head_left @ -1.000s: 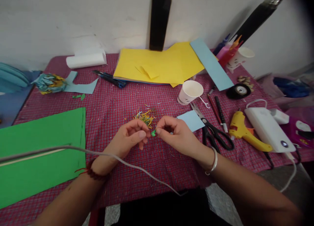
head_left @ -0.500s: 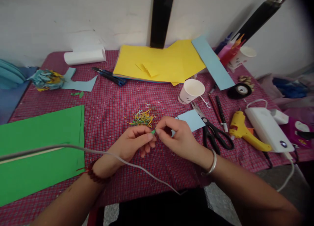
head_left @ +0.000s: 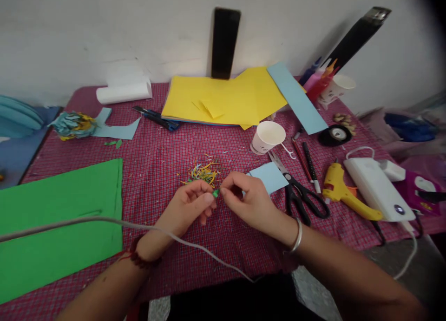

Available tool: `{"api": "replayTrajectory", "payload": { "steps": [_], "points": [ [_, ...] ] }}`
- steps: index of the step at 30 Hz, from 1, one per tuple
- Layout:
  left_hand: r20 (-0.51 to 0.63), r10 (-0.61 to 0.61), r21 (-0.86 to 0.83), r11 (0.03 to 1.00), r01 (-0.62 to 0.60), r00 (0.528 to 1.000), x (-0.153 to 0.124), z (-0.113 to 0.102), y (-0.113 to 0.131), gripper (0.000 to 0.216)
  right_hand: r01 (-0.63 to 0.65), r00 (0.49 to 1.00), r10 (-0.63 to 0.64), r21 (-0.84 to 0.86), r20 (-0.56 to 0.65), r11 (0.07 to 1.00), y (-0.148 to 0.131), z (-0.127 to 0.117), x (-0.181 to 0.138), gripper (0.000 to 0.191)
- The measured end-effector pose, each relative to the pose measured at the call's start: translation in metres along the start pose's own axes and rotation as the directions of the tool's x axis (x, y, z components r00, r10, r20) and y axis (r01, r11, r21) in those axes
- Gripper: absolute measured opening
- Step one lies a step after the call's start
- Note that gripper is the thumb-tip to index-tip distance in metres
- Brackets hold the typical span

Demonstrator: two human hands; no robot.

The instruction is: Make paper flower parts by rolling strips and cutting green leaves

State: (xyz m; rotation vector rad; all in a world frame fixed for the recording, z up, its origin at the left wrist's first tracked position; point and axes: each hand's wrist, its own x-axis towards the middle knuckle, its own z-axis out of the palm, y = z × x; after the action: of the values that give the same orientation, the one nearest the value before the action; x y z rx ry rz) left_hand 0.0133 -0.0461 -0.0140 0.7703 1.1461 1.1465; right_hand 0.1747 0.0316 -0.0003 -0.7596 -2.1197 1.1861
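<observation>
Between thumb and fingers, my left hand (head_left: 193,204) pinches a small green paper piece (head_left: 216,193). My right hand (head_left: 249,198) is closed in a pinch right beside it, its fingertips touching or almost touching the piece's right end; whether they grip it is too small to make out. Just beyond my left fingers lies a heap of thin yellow, green and pale paper shreds (head_left: 204,173). A light blue paper (head_left: 270,177) lies partly behind my right hand, with black-handled scissors (head_left: 300,193) to its right.
Green sheets (head_left: 62,237) lie at left, crossed by a grey cable (head_left: 139,227). Yellow paper (head_left: 223,98) and a paper cup (head_left: 267,137) stand farther back. A yellow glue gun (head_left: 344,191) and white power bank (head_left: 379,188) are at right. A phone (head_left: 225,44) leans on the wall.
The whole view has shifted, so the table sits slightly lower in it. Both hands stay together over the same spot, and more of the green piece shows at the left fingertips.
</observation>
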Motion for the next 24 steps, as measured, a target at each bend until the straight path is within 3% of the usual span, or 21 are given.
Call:
{"api": "replayTrajectory", "payload": {
  "steps": [4,13,24],
  "points": [
    [-0.005,-0.016,0.086,0.996,0.017,1.0,-0.001,-0.001,-0.003,0.027,0.095,0.993,-0.091,-0.052,0.071,0.994,-0.003,0.003,-0.006,0.011],
    [-0.024,-0.068,-0.042,0.997,0.067,0.997,-0.003,-0.002,0.003,0.017,-0.055,0.998,0.052,0.104,0.029,0.993,-0.005,-0.002,0.003,0.013],
    [-0.074,-0.045,-0.042,0.998,0.042,0.996,-0.002,-0.001,0.006,0.011,-0.082,0.997,0.082,0.072,-0.002,0.994,-0.006,-0.004,0.004,0.014]
  ]
}}
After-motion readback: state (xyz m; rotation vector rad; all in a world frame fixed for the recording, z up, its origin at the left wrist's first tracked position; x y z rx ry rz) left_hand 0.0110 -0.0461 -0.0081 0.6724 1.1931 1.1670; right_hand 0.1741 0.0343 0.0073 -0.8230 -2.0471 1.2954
